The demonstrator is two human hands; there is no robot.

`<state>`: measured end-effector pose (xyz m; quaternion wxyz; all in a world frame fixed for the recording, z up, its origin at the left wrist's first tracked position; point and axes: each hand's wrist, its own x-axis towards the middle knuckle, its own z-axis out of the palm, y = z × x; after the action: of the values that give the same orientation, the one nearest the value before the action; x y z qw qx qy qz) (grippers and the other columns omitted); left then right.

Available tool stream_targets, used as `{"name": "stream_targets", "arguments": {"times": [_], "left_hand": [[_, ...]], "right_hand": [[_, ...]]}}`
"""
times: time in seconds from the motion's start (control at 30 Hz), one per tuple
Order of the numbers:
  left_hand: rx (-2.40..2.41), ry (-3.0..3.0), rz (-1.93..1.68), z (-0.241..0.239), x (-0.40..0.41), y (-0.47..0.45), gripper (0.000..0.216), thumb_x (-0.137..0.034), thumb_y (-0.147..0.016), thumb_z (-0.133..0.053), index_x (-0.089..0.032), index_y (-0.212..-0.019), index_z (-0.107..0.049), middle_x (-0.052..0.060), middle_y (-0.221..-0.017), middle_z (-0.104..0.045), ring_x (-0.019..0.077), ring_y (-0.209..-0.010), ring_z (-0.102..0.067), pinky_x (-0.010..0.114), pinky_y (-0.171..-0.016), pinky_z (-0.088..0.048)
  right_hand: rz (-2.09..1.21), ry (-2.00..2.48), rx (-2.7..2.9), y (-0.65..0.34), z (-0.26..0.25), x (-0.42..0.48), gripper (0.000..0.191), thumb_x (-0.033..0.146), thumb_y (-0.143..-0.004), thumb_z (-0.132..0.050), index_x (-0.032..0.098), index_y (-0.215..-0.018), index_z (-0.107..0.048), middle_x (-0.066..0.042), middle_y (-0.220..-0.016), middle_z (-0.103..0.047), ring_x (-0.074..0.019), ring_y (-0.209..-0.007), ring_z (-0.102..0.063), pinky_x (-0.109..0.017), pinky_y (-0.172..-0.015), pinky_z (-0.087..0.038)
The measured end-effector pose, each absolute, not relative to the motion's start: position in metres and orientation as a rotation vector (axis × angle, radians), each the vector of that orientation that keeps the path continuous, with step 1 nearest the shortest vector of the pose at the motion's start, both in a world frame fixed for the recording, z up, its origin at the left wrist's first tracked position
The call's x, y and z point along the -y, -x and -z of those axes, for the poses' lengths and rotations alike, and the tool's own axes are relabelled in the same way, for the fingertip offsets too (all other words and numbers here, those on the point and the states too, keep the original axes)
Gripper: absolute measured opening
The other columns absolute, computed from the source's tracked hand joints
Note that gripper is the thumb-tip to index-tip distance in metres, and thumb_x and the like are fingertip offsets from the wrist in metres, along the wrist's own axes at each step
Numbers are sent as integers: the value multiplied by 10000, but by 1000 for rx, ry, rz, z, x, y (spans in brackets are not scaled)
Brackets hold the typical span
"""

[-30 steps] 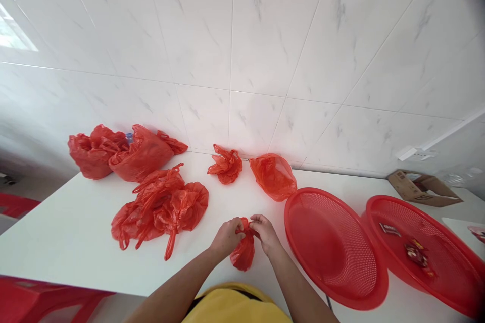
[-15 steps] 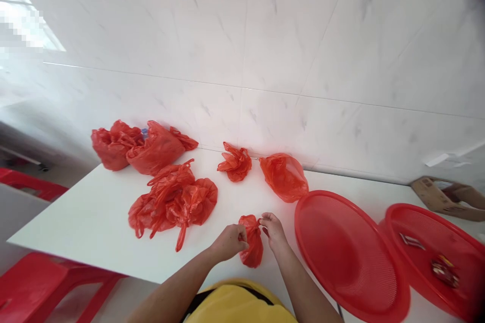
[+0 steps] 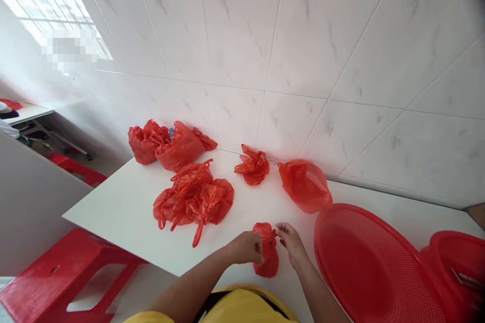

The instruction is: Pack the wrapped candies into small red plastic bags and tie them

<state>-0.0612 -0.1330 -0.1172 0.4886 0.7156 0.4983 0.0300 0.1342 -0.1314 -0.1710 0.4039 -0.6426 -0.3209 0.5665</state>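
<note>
A small red plastic bag (image 3: 270, 258), gathered and twisted near its top, stands on the white table in front of my body. My left hand (image 3: 244, 248) is closed at the bag's left side, its curled fingers gripping the plastic. On the other side, my right hand (image 3: 292, 243) pinches a tip of the bag near the gathered neck with thumb and forefinger. What the bag contains is hidden. Beyond my hands lie a heap of tied red bags (image 3: 197, 197), a crumpled red bag (image 3: 253, 165) and a red bag with its mouth spread (image 3: 305, 186).
Two full red bags (image 3: 181, 149) stand by the wall at the table's far left. A red mesh basket (image 3: 356, 262) sits right of my hands, with another red basket (image 3: 441, 242) beyond it. A red stool (image 3: 56, 272) stands left of the table (image 3: 109, 207).
My view has turned left, so everything appears further right, and more of the window and stool shows. Both hands stay at the same small bag, with only slight finger movement.
</note>
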Motion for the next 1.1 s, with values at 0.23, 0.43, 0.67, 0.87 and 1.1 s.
{"name": "stream_targets", "arguments": {"times": [0.23, 0.43, 0.67, 0.87, 1.1], "left_hand": [[-1319, -1726, -26, 124, 135, 59, 508, -323, -553, -738, -206, -1011, -550, 19, -900, -649, 195, -766, -589, 257, -569, -390], [-1329, -1676, -64, 131, 138, 55, 692, -305, -567, -728, -225, -1191, -439, 34, -941, -653, 206, -789, -614, 260, -582, -419], [-1335, -1684, -73, 134, 141, 57, 601, -221, -579, -679, -229, -1142, -471, 38, -925, -652, 221, -778, -614, 261, -524, -369], [-1325, -1699, -180, 126, 143, 51, 478, -163, -589, -633, -225, -1041, -494, 28, -899, -652, 205, -774, -606, 255, -530, -362], [-1428, -1836, -193, 125, 140, 45, 213, -269, -727, -575, -222, -935, -563, 13, -878, -677, 187, -780, -618, 252, -601, -390]], "right_hand": [[-1520, 1633, 940, -140, 166, 148, 330, 506, -725, -600, 230, -898, -646, -45, -973, -685, -230, -976, -587, -327, -787, -412], [-1632, 1459, 1048, -124, 164, 157, 305, 476, -738, -622, 211, -878, -679, -53, -923, -711, -241, -888, -628, -353, -799, -443], [-1655, 1425, 1080, -115, 165, 163, 251, 390, -724, -663, 197, -884, -666, -49, -903, -709, -240, -880, -624, -347, -786, -452], [-1685, 1337, 1017, -111, 149, 162, 238, 341, -696, -695, 201, -883, -651, -29, -896, -690, -220, -885, -609, -322, -782, -448], [-1509, 1428, 1106, -109, 149, 157, 231, 419, -755, -616, 211, -685, -545, 27, -660, -553, -149, -656, -486, -271, -623, -371]]}}
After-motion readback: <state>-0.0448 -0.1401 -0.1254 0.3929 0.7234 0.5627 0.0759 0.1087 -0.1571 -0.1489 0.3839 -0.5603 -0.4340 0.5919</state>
